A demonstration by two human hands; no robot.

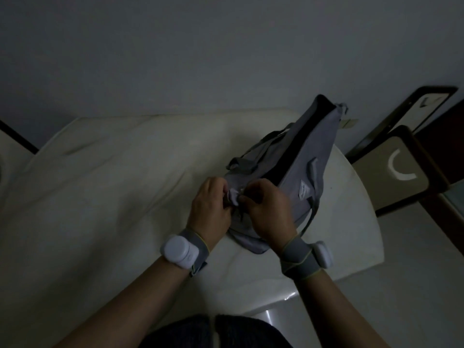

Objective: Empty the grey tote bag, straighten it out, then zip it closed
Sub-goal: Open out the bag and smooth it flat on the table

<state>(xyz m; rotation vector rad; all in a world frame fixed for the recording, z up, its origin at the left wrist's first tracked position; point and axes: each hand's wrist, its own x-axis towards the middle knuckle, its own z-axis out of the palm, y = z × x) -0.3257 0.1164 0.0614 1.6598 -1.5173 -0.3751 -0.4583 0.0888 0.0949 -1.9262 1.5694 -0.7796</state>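
The grey tote bag (311, 146) lies on the white mattress (113, 177), its long axis running from near me toward the far right. Its top opening gapes as a dark slit along the middle. Dark grey handles hang on both sides, and a small white label shows on the right face. My left hand (211, 209) pinches the fabric at the bag's near end. My right hand (266, 209) is closed on the same near end, fingers curled at the opening's corner. The zip pull is hidden under my fingers. Nothing from inside the bag shows.
The mattress edge (364, 222) drops off right of the bag. Beyond it stand a dark-framed chair (391, 177) with a pale seat and a framed panel (411, 114) against the wall. White sensor bands sit on both wrists. The room is dim.
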